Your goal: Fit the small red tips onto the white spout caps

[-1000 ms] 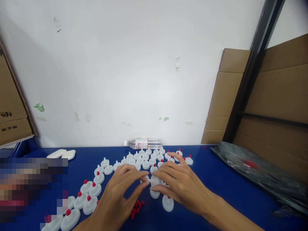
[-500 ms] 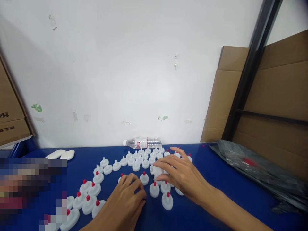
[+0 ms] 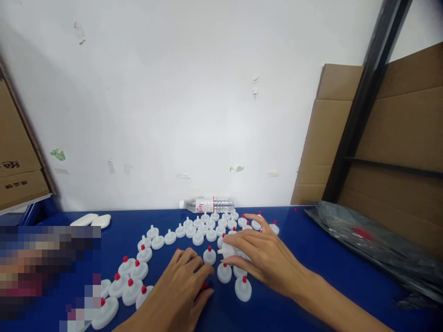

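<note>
There are one bottle [image 3: 207, 204], two white ovals [image 3: 101, 222], thirty-plus nozzled caps [image 3: 209, 257].

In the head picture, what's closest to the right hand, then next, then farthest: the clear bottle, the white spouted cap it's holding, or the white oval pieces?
1. White spouted cap: in the right hand.
2. Clear bottle: lying farther back.
3. White oval pieces: far left.

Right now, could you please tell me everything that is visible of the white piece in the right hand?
The white piece looks like plastic, with a wide body and a narrow nozzle, which is bare. It is tilted sideways, nozzle toward the picture's left. The right hand holds it between thumb and fingers, hiding much of the body. It is over the blue table; whether it touches anything else is unclear.
</note>
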The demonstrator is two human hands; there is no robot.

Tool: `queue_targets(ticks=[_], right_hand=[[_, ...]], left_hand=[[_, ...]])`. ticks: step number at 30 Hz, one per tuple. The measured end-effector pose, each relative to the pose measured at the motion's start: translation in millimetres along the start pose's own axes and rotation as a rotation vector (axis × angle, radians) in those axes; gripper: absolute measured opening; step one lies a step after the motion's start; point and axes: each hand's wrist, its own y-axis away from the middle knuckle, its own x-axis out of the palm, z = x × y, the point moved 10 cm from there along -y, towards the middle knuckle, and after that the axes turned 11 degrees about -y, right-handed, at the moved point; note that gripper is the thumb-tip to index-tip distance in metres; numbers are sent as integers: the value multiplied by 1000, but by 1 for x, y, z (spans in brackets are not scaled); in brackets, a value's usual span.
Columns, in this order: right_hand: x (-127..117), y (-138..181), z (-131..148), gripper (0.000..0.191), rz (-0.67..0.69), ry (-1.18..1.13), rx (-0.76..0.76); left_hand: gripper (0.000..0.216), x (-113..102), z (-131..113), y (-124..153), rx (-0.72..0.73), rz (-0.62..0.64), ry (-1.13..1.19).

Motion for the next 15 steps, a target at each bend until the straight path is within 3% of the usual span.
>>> queue_targets(ticks=[6,15], right_hand=[[2,2,2,24,0,-19,8],[5,3,11,21,-10,8,-39]], left_hand=[[20,-7,-4,3,43,-99,30],[41,-43,16,5,36,-394,137]])
